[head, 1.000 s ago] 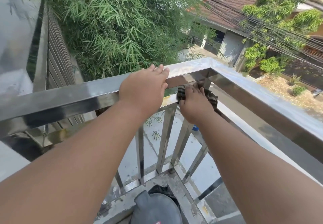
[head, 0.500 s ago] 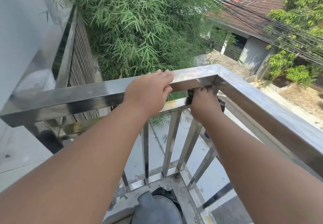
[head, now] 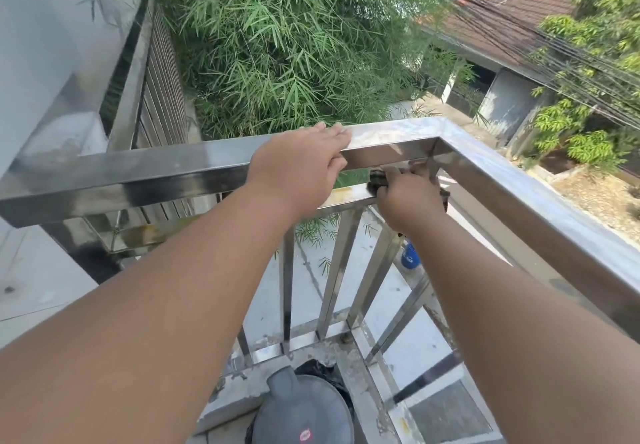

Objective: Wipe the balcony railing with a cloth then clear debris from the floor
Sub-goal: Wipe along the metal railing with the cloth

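The fingers of the right hand [head: 408,197] are curling around a dark checked cloth [head: 378,178], bunching it and pressing it against the lower rail [head: 348,197] just under the corner of the railing [head: 138,173]. A bit of the cloth is poking out on the hand's far side, towards the right-hand run of the railing. How the fingertips are lying behind the cloth cannot be told.

The fingers of the left hand [head: 298,166] are lying straight and flat across the top of the railing, holding nothing, with the thumb resting against the rail's front face. This hand is sitting just left of the right hand and a little higher, the two close but apart.

Below them, upright steel bars [head: 286,270] are running down to the balcony floor [head: 349,360], which is looking stained and gritty near its corner. A dark grey round lid [head: 304,409] is sitting on the floor at the near edge, with something black [head: 313,367] showing behind it. Bamboo [head: 294,45] is filling the space beyond the railing, and a tiled roof [head: 519,10] is standing off to the right.
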